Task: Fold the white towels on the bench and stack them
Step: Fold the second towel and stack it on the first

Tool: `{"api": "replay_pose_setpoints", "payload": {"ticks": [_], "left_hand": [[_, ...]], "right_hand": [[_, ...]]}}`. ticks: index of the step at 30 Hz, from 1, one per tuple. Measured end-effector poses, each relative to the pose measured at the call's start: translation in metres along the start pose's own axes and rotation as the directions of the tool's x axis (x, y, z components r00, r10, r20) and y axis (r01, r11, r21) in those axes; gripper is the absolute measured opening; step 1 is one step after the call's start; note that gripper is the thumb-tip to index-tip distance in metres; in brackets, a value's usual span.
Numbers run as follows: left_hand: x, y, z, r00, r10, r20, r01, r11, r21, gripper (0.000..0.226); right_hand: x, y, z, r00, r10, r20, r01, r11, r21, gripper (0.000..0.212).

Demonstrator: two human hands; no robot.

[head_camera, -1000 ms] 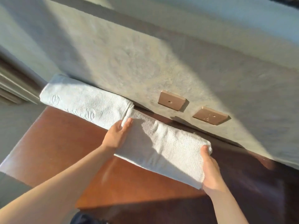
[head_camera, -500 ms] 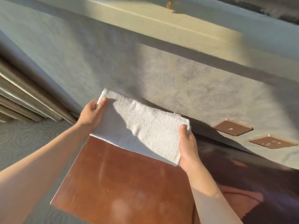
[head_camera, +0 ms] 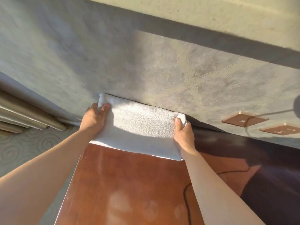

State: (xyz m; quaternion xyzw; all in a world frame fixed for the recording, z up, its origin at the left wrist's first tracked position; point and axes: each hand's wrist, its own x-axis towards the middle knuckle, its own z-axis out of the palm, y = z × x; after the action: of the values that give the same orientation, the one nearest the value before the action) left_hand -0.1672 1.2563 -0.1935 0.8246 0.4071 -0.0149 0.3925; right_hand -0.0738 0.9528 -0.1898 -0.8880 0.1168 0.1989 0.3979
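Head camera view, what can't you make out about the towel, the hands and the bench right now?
- Whether another towel lies beneath the folded white towel: it covers whatever is under it.
- Fingers of the left hand and right hand: curled under the towel's ends, only the thumbs show.
- Near end of the wooden bench: cut off by the bottom edge.
- Where the black cable leads: it leaves at the bottom edge.
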Motion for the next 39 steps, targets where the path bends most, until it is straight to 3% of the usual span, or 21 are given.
{"api": "replay_pose_setpoints", "payload": {"ticks": [8, 13, 16, 18, 21, 24, 26, 29, 35, 37, 39], "left_hand": [[-0.023, -0.009, -0.001, 0.997, -0.058, 0.056, 0.053, 0.995, 0.079, 0.068], [-0.026, -0.008, -0.001, 0.995, -0.086, 0.045, 0.084, 0.996, 0.036, 0.073], [-0.031, 0.002, 0.0, 0.998, -0.063, -0.031, 0.061, 0.997, -0.049, 0.067], [-0.045, 0.005, -0.005, 0.986, 0.028, -0.166, -0.03, 0.999, -0.01, 0.057], [-0.069, 0.02, -0.011, 0.875, 0.321, -0.363, -0.27, 0.945, 0.185, 0.039], [-0.099, 0.047, 0.005, 0.763, 0.631, -0.141, -0.579, 0.764, 0.284, 0.041], [-0.111, 0.063, 0.024, 0.737, 0.668, 0.102, -0.657, 0.673, 0.34, 0.051], [-0.107, 0.068, 0.038, 0.767, 0.556, 0.32, -0.639, 0.62, 0.455, 0.071], [-0.071, 0.027, 0.015, 0.825, 0.508, 0.249, -0.551, 0.621, 0.558, 0.065], [-0.068, 0.019, 0.005, 0.828, 0.501, 0.252, -0.544, 0.607, 0.58, 0.067], [-0.07, 0.025, 0.002, 0.843, 0.478, 0.244, -0.52, 0.613, 0.595, 0.072]], "right_hand": [[-0.017, 0.015, -0.009, 0.997, 0.053, 0.055, -0.047, 0.993, -0.111, 0.07], [-0.024, 0.013, -0.009, 0.999, 0.034, 0.001, -0.034, 0.993, -0.113, 0.066], [-0.021, 0.003, -0.009, 0.999, -0.012, -0.029, 0.008, 0.993, -0.122, 0.063], [-0.028, 0.001, -0.01, 0.997, -0.035, -0.064, 0.026, 0.99, -0.139, 0.061], [-0.043, -0.005, -0.017, 0.98, -0.093, -0.175, 0.065, 0.986, -0.156, 0.056], [-0.07, -0.017, -0.015, 0.845, -0.436, -0.31, 0.304, 0.867, -0.394, 0.046], [-0.084, -0.028, 0.001, 0.766, -0.625, -0.151, 0.472, 0.705, -0.529, 0.049], [-0.083, -0.034, 0.027, 0.793, -0.586, 0.169, 0.563, 0.598, -0.571, 0.059], [-0.052, -0.01, 0.021, 0.76, -0.627, 0.171, 0.562, 0.503, -0.656, 0.063], [-0.05, 0.003, 0.01, 0.794, -0.589, 0.149, 0.509, 0.511, -0.693, 0.066], [-0.047, 0.007, -0.001, 0.871, -0.473, 0.131, 0.423, 0.589, -0.688, 0.069]]}}
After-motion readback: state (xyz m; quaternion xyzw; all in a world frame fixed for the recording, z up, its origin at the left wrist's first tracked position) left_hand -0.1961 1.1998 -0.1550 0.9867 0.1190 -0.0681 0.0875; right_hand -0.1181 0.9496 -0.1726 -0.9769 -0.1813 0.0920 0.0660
